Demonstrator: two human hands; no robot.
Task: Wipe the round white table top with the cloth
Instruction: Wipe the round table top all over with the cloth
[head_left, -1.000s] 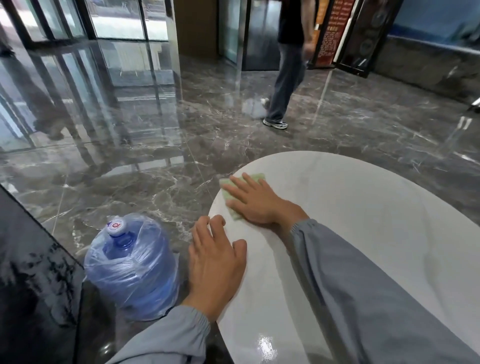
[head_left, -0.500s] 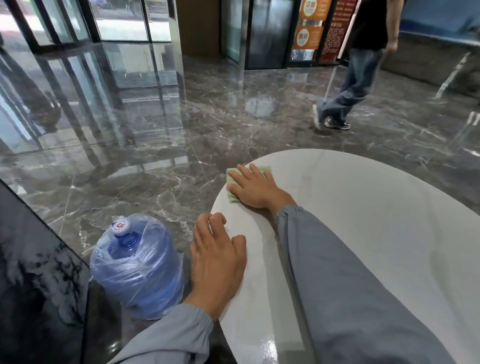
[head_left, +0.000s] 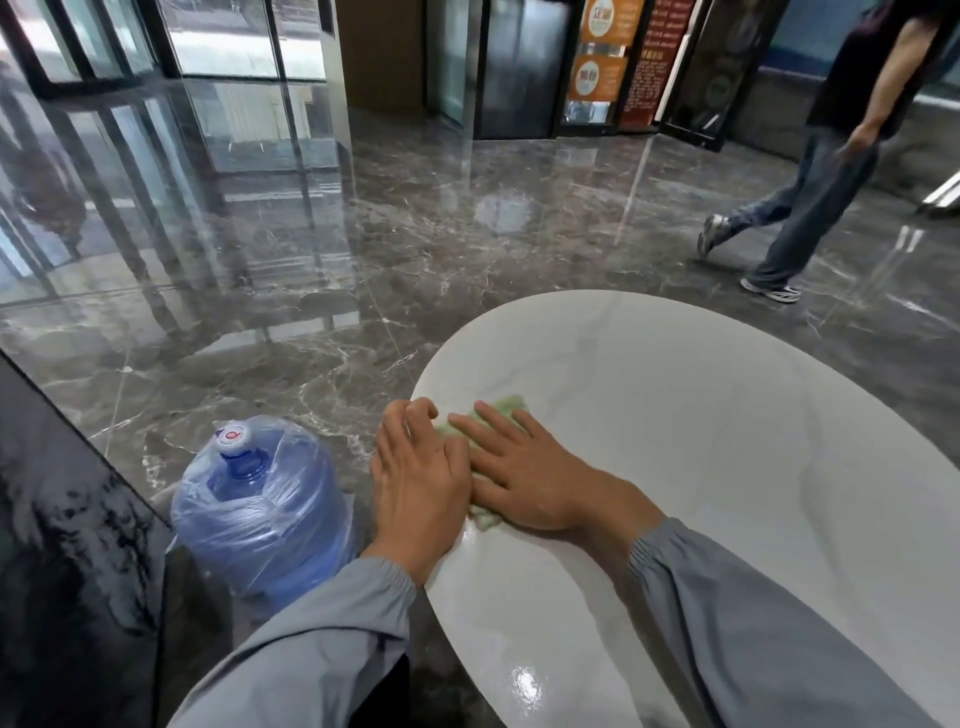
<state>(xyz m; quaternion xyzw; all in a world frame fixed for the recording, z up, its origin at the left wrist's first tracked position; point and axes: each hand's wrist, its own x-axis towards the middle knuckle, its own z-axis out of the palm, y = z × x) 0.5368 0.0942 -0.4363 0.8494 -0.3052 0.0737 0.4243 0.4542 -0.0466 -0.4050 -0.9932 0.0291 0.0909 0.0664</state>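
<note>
cloth (head_left: 509, 404) on table top (head_left: 675, 415), under right hand (head_left: 524, 478) | left hand (head_left: 421, 478) beside

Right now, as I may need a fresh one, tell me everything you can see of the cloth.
The cloth is pale green, soft-looking and rumpled, lying near the left rim of the white table top. The right hand presses on it with straight fingers, hiding most; the left hand lies alongside.

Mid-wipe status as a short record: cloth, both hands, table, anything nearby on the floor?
cloth: green, flat on the table near its left edge, mostly under the right hand
right hand: flat, pressing the cloth
left hand: resting on the table rim beside the cloth
floor: wrapped blue water bottle left of the table; a passer-by far right
</note>
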